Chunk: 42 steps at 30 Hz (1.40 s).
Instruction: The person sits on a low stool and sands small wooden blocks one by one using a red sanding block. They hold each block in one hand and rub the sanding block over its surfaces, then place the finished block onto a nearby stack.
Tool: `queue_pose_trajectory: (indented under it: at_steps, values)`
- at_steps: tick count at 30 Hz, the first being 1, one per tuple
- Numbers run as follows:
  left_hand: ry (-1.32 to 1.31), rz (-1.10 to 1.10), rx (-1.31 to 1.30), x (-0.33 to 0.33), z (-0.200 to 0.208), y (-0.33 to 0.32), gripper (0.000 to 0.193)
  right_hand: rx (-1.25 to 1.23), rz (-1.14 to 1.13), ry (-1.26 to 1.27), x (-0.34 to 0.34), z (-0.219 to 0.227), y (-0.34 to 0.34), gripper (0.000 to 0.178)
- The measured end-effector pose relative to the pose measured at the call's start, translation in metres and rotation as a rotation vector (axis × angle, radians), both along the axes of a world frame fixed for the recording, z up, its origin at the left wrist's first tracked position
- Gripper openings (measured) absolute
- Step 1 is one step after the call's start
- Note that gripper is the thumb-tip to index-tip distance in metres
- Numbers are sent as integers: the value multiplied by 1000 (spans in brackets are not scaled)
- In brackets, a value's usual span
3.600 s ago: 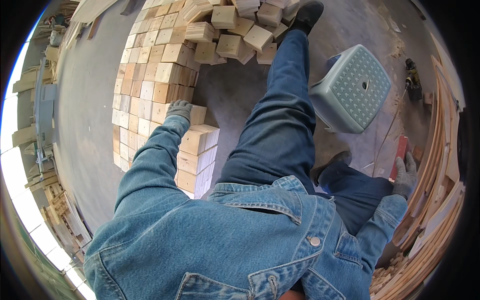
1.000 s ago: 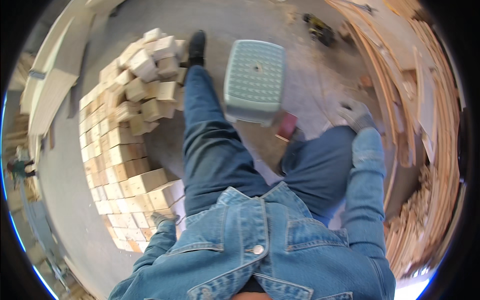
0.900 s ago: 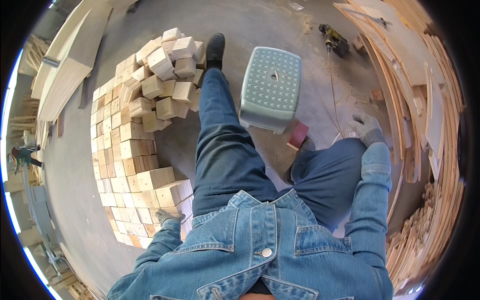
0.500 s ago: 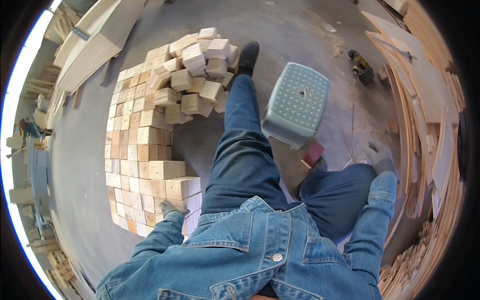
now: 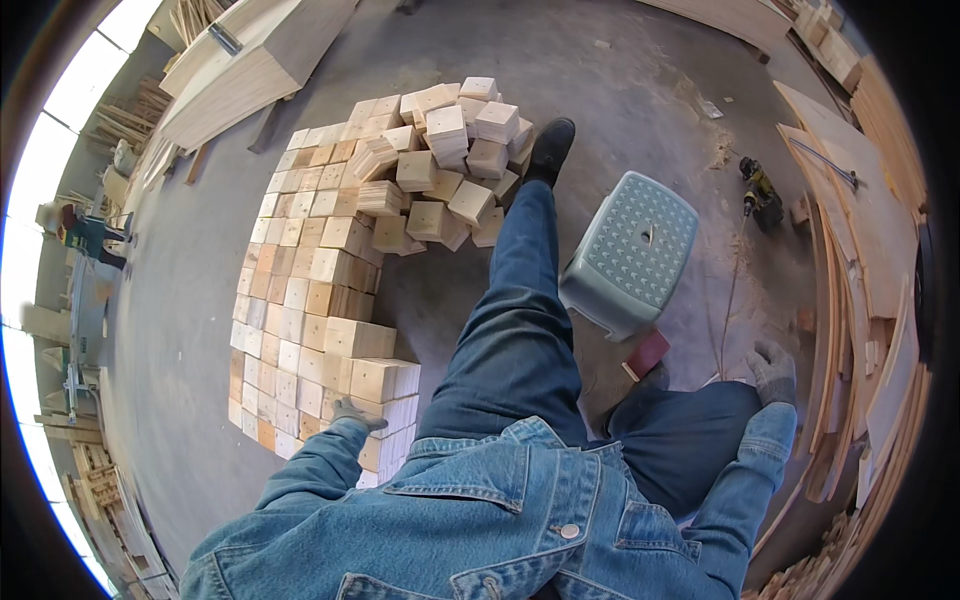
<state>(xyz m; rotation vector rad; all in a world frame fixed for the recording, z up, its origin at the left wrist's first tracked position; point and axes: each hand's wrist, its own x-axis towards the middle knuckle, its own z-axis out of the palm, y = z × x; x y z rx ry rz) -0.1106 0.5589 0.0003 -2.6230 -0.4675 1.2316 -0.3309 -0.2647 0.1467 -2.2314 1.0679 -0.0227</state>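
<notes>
My left hand (image 5: 357, 414), in a grey glove, rests on the near end of a stack of pale wooden blocks (image 5: 284, 318). Its fingers lie extended against the top of a block (image 5: 375, 378), with nothing held in them. On my bent right knee lies my right hand (image 5: 771, 372), also gloved in grey, its fingers loosely apart and holding nothing. The stacked blocks stand in tight rows to the left of my outstretched leg. Near that foot, loose blocks (image 5: 428, 218) are heaped at varied angles at the far end of the stack.
A pale green step stool (image 5: 637, 245) stands beyond my knees, a dark red block (image 5: 646, 355) by its near corner. A cordless drill (image 5: 762, 195) lies farther right. Wooden boards (image 5: 845, 250) line the right side; panels (image 5: 262, 75) are stacked far left. A person (image 5: 85, 235) is in the left background.
The view has turned, so the blocks, stool and drill appear farther right and lower. The person at the far left shows more clearly. Both hands keep their places on the blocks and knee.
</notes>
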Motion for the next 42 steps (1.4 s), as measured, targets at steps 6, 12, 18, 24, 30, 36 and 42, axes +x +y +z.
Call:
queue_pose_trajectory:
  at_steps: [6,12,18,24,30,36,42]
  values:
    - [-486,182,-129,49,42,20,100,-58,17,5,6,11,11,40]
    - [-911,-65,-266,157,43,14,98,-27,5,15,9,8,11,42]
    - [-1044,-318,-396,281,52,-75,117,-32,-25,66,13,16,12,38]
    - [-1054,-361,-389,370,78,-160,124,-9,13,114,22,0,-3,39]
    - [-1015,-386,-379,444,66,-200,129,-7,21,295,47,2,-1,42]
    - [-993,-457,-270,503,43,-207,125,-20,10,387,63,-3,-1,46]
    - [-884,-449,-233,544,34,-208,116,18,-5,347,43,-20,-18,46]
